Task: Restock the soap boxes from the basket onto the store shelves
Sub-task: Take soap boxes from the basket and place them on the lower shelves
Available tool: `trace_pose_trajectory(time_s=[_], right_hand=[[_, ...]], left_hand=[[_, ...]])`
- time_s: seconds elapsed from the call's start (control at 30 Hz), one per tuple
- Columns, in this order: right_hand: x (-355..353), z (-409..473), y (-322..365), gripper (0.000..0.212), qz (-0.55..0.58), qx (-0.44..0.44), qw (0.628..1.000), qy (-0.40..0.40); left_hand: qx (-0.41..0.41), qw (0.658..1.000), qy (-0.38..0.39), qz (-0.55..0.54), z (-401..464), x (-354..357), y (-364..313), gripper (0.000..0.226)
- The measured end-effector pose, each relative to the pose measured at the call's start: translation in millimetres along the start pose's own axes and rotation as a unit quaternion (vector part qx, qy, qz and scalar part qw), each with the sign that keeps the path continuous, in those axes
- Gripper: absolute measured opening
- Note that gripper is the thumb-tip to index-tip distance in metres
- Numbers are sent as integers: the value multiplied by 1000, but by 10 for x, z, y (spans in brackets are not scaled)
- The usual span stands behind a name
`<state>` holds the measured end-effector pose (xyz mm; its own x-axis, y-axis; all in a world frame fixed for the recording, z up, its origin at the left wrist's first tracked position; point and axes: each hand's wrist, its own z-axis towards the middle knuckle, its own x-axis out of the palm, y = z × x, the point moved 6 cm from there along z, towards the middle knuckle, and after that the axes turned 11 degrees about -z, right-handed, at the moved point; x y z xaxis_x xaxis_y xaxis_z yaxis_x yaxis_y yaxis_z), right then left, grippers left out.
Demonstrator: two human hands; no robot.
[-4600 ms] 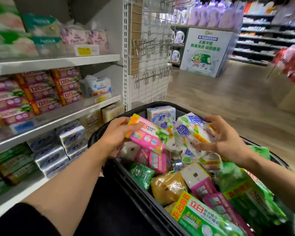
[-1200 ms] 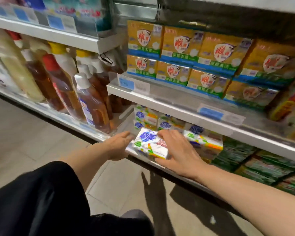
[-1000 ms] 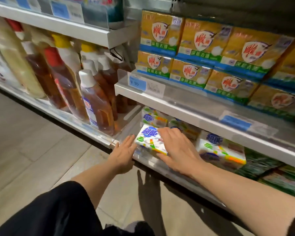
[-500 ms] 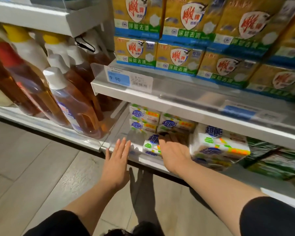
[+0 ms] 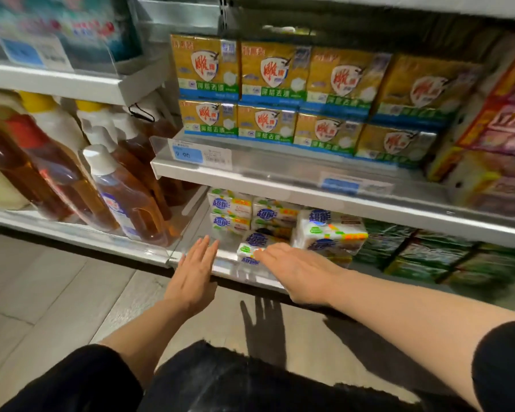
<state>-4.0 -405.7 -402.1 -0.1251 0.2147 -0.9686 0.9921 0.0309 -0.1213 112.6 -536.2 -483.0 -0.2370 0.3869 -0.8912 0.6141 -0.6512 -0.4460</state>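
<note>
the white soap box [image 5: 252,246] is now lying flat on the lowest shelf [image 5: 226,270], at its front edge, and this is the change: half a second ago the right hand was covering it and pushing it in, and a second ago it was tilted up on the shelf lip under that hand. now the right hand [image 5: 298,270] is coming back toward the person, with its fingers straight and close together, and the fingertips are only at the near edge of the soap box; i cannot tell if they are touching it or just above it. the left hand [image 5: 195,273] is hovering flat just left of the soap box, fingers straight and a little apart, holding nothing, as it was half a second ago. behind the soap box the same white stacked boxes [image 5: 231,214] are standing in two layers, and just right of it a bigger white multipack [image 5: 329,231] is sitting. above the soap box the yellow packs [image 5: 268,93] are filling the next shelf, and far left of it the amber bottles [image 5: 128,200] are standing. i am judging that this one box is placed, though it is sitting a little forward of its row. the basket is not in view here, so the person is probably needing to turn back to it for the next box.
</note>
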Motion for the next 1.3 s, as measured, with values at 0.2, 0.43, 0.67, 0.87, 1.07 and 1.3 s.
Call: trace_pose_trajectory(time_s=[0.2,0.43,0.67,0.87,1.07,1.3], right_hand=[[-520,-1244,-374,42,-92,-8,995,-34],[-1026,-3509,-1145,34,-116,226,965,-62],[-1049,-6028,-1164,21,-120,475,867,-85],[-842,-7677,-663,16,-99,619,772,-105],[-363,-8590,-239,40,-32,723,690,-30],[216,-8844,9,94,125,769,627,0]], left_hand=[[274,959,-67,-25,-273,-699,-1526,71],[497,866,-48,-17,-700,-790,-3790,63],[657,751,37,-57,-1697,-81,-5883,47],[715,681,125,-93,-2750,544,-6925,55],[737,638,211,-71,-3335,1029,-7347,77],[719,631,286,58,-3425,1505,-7459,95]])
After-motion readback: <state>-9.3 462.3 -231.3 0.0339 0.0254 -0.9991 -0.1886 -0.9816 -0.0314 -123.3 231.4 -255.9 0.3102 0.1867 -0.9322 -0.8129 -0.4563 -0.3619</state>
